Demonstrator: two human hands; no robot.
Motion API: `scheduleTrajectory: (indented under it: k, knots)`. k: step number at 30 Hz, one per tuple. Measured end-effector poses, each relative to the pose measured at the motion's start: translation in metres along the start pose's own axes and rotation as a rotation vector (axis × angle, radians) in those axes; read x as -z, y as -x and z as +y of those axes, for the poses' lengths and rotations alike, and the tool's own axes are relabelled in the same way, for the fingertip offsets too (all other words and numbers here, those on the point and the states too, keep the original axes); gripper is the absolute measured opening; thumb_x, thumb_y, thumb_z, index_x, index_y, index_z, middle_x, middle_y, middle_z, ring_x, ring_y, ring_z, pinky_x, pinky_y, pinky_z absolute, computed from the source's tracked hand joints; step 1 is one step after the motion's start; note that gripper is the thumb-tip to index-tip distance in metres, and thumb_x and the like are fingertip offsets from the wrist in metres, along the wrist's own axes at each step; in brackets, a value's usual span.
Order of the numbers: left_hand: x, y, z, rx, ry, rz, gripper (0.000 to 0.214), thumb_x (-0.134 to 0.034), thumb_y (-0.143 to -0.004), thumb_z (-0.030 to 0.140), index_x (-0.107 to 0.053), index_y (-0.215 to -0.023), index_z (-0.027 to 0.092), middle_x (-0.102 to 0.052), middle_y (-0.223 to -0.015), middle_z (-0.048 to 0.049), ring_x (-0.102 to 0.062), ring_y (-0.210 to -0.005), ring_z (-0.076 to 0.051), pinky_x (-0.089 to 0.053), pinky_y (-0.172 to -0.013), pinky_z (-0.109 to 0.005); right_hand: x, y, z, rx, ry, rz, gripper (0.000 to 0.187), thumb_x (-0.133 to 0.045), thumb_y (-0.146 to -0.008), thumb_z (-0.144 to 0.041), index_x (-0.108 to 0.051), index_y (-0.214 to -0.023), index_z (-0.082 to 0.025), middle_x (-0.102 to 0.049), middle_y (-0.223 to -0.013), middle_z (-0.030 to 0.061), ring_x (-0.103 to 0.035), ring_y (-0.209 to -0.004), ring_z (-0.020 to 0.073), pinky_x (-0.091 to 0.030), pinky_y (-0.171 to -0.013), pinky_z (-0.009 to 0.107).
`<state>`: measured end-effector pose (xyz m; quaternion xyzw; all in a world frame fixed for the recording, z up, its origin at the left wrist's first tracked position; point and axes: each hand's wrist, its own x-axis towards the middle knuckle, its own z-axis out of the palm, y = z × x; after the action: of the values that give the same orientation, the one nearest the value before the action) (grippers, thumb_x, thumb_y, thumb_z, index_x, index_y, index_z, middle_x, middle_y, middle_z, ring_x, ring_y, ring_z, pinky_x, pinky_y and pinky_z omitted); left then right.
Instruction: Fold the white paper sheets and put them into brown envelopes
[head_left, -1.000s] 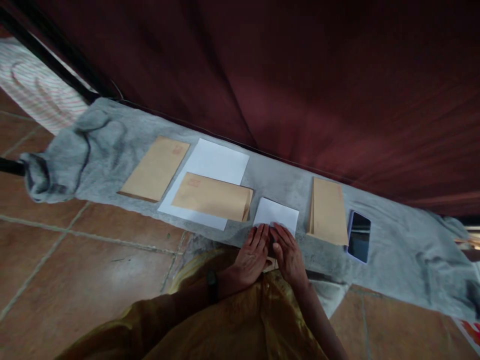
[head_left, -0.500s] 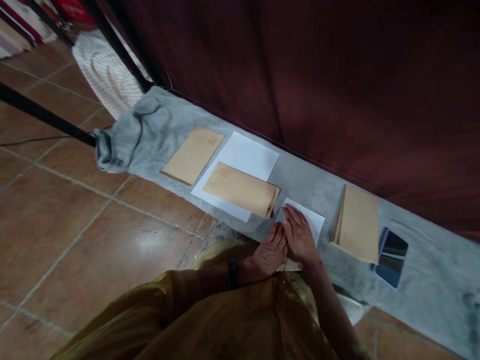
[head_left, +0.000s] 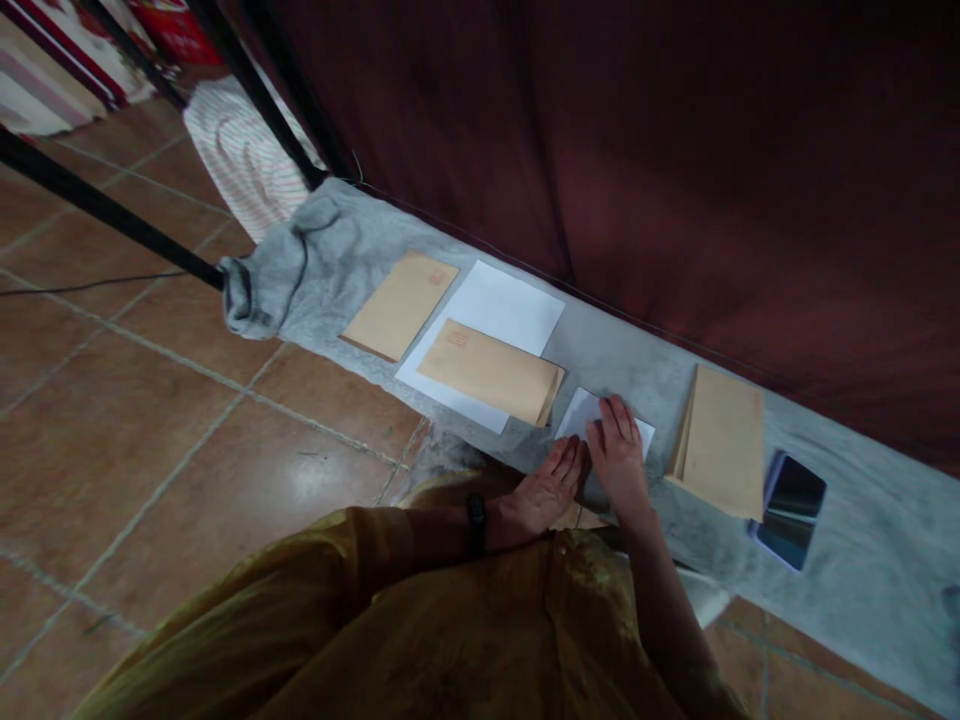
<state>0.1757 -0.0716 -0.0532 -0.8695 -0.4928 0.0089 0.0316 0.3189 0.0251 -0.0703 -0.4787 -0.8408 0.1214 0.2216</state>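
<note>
A small white paper (head_left: 577, 413) that looks folded lies on the grey cloth (head_left: 607, 345). My right hand (head_left: 619, 450) rests flat on it, fingers stretched out and partly covering it. Beside it, at the paper's near left edge, is my left hand (head_left: 547, 490), with its fingers extended and lying flat. Their tips are close to the right hand, and neither hand grips anything. To the left, a brown envelope (head_left: 491, 370) with a red stamp mark lies across a larger white sheet (head_left: 517, 300).
Another stamped brown envelope (head_left: 401, 305) lies farther left. On the right, a stack of brown envelopes (head_left: 724, 440) sits against a dark phone (head_left: 791, 510). A dark red curtain (head_left: 675, 200) hangs along the far edge. Black poles (head_left: 112, 205) stand at the left over the tiled floor (head_left: 187, 450).
My right hand has slid a little to the right over the white paper, away from my left hand. The whole view has shifted slightly.
</note>
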Motion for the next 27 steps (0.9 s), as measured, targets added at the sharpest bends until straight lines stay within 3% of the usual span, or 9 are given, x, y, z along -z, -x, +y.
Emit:
scheduleTrajectory:
  k: [5,10,16,23,27]
  knots:
    - [0.004,0.004,-0.005,-0.006,0.088,-0.017,0.061,-0.035,-0.093,0.008,-0.035,-0.153,0.001,-0.041,-0.158,-0.0204,-0.032,-0.15,-0.028,-0.021,-0.128,-0.046,0.011,0.05,0.005,-0.155,-0.016,0.164,0.055,-0.045,-0.1,-0.036,-0.038,-0.152,-0.017,-0.04,-0.155,0.0214,-0.037,-0.144,0.0359,-0.04,-0.109,0.064]
    - [-0.003,0.007,-0.006,0.01,0.005,0.015,0.062,-0.036,-0.09,0.008,-0.04,-0.152,0.006,-0.042,-0.158,-0.0169,-0.034,-0.149,-0.028,-0.027,-0.126,-0.05,0.012,0.079,0.002,-0.4,-0.002,0.239,0.053,-0.044,-0.097,-0.039,-0.048,-0.143,-0.012,-0.057,-0.133,0.0244,-0.054,-0.124,0.0371,-0.047,-0.1,0.061]
    - [-0.009,0.003,-0.01,-0.004,0.039,0.007,0.062,-0.043,-0.089,0.012,-0.04,-0.15,0.002,-0.039,-0.158,-0.0227,-0.036,-0.148,-0.029,-0.035,-0.121,-0.047,0.02,0.059,0.003,-0.589,-0.054,0.213,0.05,-0.043,-0.095,-0.039,-0.056,-0.133,-0.01,-0.065,-0.111,0.0191,-0.066,-0.099,0.0293,-0.053,-0.088,0.045]
    - [0.006,0.0,-0.018,0.04,0.182,0.011,0.063,-0.051,-0.09,0.02,-0.039,-0.15,0.005,-0.04,-0.158,-0.0217,-0.038,-0.147,-0.029,-0.037,-0.118,-0.045,0.031,0.038,0.006,-0.773,-0.288,0.202,0.035,-0.05,-0.086,-0.042,-0.065,-0.106,-0.016,-0.069,-0.091,0.0124,-0.066,-0.087,0.0256,-0.051,-0.079,0.036]
    - [0.005,-0.001,-0.019,0.046,0.24,0.026,0.062,-0.054,-0.091,0.022,-0.04,-0.149,0.007,-0.044,-0.155,-0.0205,-0.041,-0.145,-0.029,-0.04,-0.116,-0.045,0.029,0.038,0.006,-0.781,-0.385,0.191,0.027,-0.055,-0.081,-0.047,-0.063,-0.081,-0.021,-0.065,-0.073,0.0043,-0.061,-0.069,0.0196,-0.05,-0.066,0.03]
